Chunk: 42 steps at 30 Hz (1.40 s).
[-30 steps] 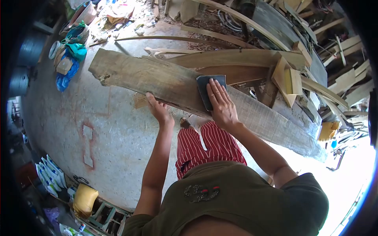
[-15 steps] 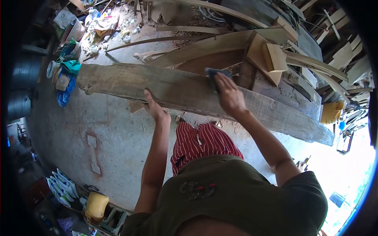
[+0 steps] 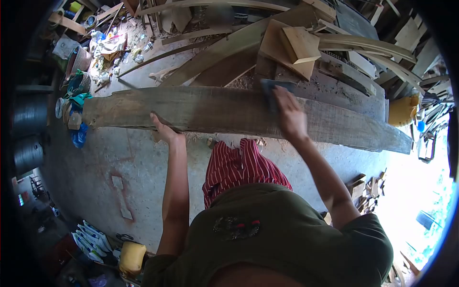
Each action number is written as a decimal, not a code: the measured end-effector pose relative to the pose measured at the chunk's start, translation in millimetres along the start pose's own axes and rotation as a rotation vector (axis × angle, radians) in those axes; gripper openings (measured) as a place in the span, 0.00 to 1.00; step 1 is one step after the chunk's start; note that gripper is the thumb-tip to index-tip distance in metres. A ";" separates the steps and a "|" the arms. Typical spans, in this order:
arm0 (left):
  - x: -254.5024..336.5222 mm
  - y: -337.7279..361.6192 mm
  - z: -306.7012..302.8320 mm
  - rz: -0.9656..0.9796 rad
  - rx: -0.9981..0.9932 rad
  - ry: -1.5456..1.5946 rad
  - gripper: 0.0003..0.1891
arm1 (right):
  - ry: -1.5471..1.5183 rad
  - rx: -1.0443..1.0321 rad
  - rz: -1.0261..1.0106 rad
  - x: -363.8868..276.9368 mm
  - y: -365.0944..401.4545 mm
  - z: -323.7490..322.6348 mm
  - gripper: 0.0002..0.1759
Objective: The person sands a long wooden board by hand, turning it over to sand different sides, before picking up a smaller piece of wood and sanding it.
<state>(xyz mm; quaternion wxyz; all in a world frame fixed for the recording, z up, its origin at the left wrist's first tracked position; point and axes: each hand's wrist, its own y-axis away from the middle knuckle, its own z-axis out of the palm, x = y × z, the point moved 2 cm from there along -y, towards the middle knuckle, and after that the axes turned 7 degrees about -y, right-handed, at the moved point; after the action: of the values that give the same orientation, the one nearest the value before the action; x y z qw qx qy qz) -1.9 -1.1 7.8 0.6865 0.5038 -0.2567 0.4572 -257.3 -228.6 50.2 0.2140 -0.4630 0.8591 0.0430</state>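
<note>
A long, rough wooden plank (image 3: pixel 215 109) lies across the view in front of me, narrowing at its right end. My left hand (image 3: pixel 167 131) holds the plank's near edge left of the middle, thumb on the top face and the other fingers hidden below. Right of the middle, my right hand (image 3: pixel 290 115) presses a dark bluish-grey sheet (image 3: pixel 273 91) against the plank's face. That hand is slightly blurred, with its fingers over the sheet.
Beyond the plank are curved wooden pieces (image 3: pixel 368 45) and stacked wood blocks (image 3: pixel 301 44). Yellow containers stand at the right (image 3: pixel 402 111) and lower left (image 3: pixel 132 257). Dark drums (image 3: pixel 29 115) are at the far left, near a blue bag (image 3: pixel 79 136).
My right hand and the sheet have shifted slightly right. My left hand appears lower and further left, and the plank looks more level as the view has turned.
</note>
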 end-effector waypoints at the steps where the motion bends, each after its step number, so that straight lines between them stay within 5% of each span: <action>1: -0.5 -2.0 0.2 0.001 0.047 -0.009 0.39 | 0.054 0.084 0.009 23.6 20.7 -10.9 0.34; 6: -4.8 -10.4 -2.8 0.033 0.030 -0.008 0.38 | -0.040 0.243 0.098 8.0 23.1 5.8 0.32; 9: -6.0 -11.0 -11.2 0.011 0.045 0.018 0.38 | -0.057 0.130 -0.118 -29.9 7.4 22.6 0.32; 16: -5.2 -12.6 -7.9 0.083 0.144 -0.065 0.35 | 0.191 0.259 0.348 131.4 73.6 -64.0 0.25; 19: -7.4 -14.9 -7.2 0.112 0.187 -0.049 0.35 | 0.124 0.134 0.446 107.8 50.8 -70.4 0.14; 21: -10.8 -19.4 -8.3 0.168 0.049 0.029 0.35 | 0.064 -0.083 0.418 54.5 17.8 -54.3 0.12; 24: 0.5 2.9 2.6 0.121 0.105 -0.044 0.36 | 0.022 -0.273 0.231 11.8 -9.5 -18.9 0.18; 26: -3.4 -11.8 -8.7 0.152 0.066 -0.057 0.37 | -0.113 -0.087 0.019 16.3 -1.6 -20.7 0.20; 27: -7.7 -17.1 -12.1 0.174 0.036 -0.055 0.37 | 0.006 -0.204 0.203 41.2 14.4 -25.9 0.24; 28: -6.9 -14.1 -8.7 0.171 0.045 -0.051 0.37 | -0.020 0.035 0.160 71.3 42.6 -34.9 0.27; 32: 2.2 5.8 2.3 0.122 0.206 -0.085 0.35 | -0.008 0.309 0.330 165.1 139.5 -76.4 0.31; 35: -12.9 -26.6 -16.6 0.168 0.169 -0.046 0.33 | -0.014 0.463 0.343 146.4 154.8 -45.1 0.32; 39: -14.7 -43.0 -20.6 0.235 0.081 -0.072 0.31 | -0.103 0.205 0.041 23.6 109.5 2.3 0.35; 42: -8.7 -27.1 -11.8 0.142 0.033 -0.013 0.31 | -0.163 0.145 -0.083 19.7 117.6 -8.2 0.33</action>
<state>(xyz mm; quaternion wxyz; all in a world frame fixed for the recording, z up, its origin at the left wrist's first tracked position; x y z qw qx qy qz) 16.9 4.6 -15.9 0.6421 0.4986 -0.2888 0.5058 -365.1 -179.4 35.0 0.3176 -0.4766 0.8197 0.0096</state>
